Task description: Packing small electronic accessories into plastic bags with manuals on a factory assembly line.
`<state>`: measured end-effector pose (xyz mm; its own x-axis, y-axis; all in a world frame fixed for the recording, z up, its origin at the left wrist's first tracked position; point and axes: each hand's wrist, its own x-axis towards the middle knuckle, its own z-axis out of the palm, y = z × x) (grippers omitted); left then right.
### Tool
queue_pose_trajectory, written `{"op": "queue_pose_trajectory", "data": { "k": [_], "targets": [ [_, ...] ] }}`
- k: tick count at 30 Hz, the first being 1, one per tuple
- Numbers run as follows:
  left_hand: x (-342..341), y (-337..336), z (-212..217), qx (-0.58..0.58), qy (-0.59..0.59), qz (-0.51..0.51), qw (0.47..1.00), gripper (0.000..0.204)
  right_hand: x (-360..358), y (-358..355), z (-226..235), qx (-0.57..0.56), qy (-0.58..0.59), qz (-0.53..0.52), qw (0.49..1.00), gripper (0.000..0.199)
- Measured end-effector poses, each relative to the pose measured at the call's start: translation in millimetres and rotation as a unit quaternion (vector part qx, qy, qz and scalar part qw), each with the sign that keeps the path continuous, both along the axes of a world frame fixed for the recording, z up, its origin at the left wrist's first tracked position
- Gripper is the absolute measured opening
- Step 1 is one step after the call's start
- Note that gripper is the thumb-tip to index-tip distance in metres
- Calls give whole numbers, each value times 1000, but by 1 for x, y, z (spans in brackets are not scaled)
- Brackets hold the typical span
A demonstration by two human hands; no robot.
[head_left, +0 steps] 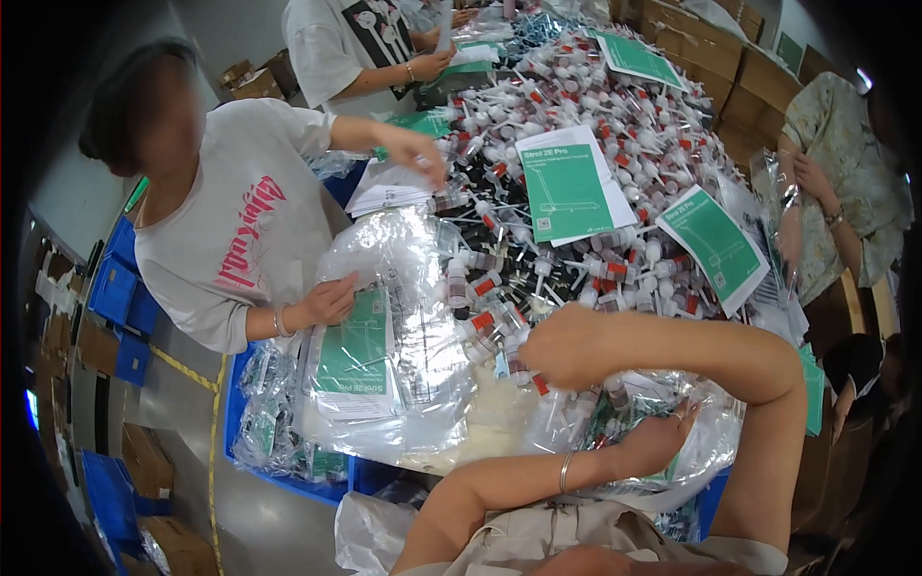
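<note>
My left hand point(658, 445), a bracelet at its wrist, holds the edge of a clear plastic bag point(713, 434) at the near side of the table. Green packs point(615, 422) show under the clear plastic beside it. My right hand point(569, 348) reaches across above it, with curled fingers down at the near edge of a heap of small bottles point(615, 274). These have clear bodies, white caps with thin spouts, and some red bands. What my right fingers grip is hidden behind the hand.
Green-and-white leaflets point(565, 187) lie on the heap. At the left, a co-worker point(250, 211) handles a leaflet point(353, 346) on clear bags. Other people stand at the far side point(351, 58) and right point(840, 182). A blue bin point(235, 403) holds bagged packs.
</note>
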<state>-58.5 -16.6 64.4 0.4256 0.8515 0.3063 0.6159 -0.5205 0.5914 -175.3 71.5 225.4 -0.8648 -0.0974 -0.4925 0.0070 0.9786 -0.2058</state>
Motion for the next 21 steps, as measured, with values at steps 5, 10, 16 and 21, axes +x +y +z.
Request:
{"op": "queue_pose_trajectory", "data": {
  "k": [5,10,16,21],
  "targets": [
    [-1,3,-5,29,-26,5,999,73,-14,50,-21,0,-42,-91,995,22],
    [2,8,-10,18,11,3,1000,76,-19,59,-45,32,-46,-67,996,26],
    [14,2,-11,-19,41,-18,999,78,-18,60,-50,8,-15,-88,996,30],
    [7,3,-17,-16,20,-8,1000,79,-18,51,-55,28,9,-71,997,29]
  ]
}}
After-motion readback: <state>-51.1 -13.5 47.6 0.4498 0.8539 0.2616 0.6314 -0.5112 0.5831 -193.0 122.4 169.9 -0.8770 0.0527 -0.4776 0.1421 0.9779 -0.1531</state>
